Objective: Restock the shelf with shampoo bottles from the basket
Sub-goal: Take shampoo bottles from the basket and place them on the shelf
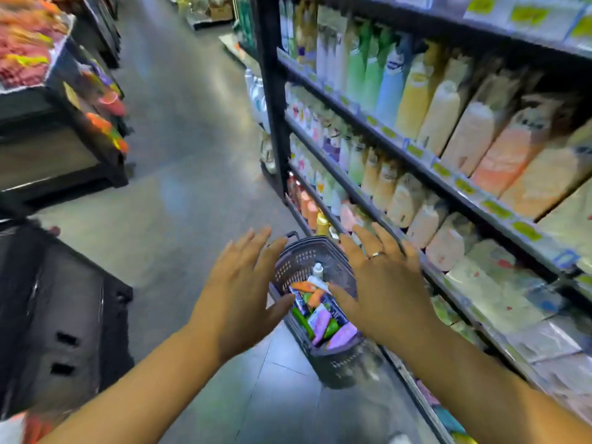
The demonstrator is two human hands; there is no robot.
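Note:
A dark plastic basket (339, 363) stands on the floor beside the shelf unit (426, 169). Several shampoo bottles (323, 310) lie in it, in purple, green, orange and white. My left hand (238, 294) hovers above the basket's left side with fingers spread and holds nothing. Over the right side of the basket, close to the lower shelves, my right hand (382, 288) is spread the same way, empty, with a ring on one finger. The shelves carry rows of upright bottles in white, green, blue, yellow and orange.
The grey aisle floor (179, 123) runs ahead between the shelf unit and a display stand (57, 91) with colourful goods on the left. A black crate (61, 318) sits at the near left. The picture is blurred by motion.

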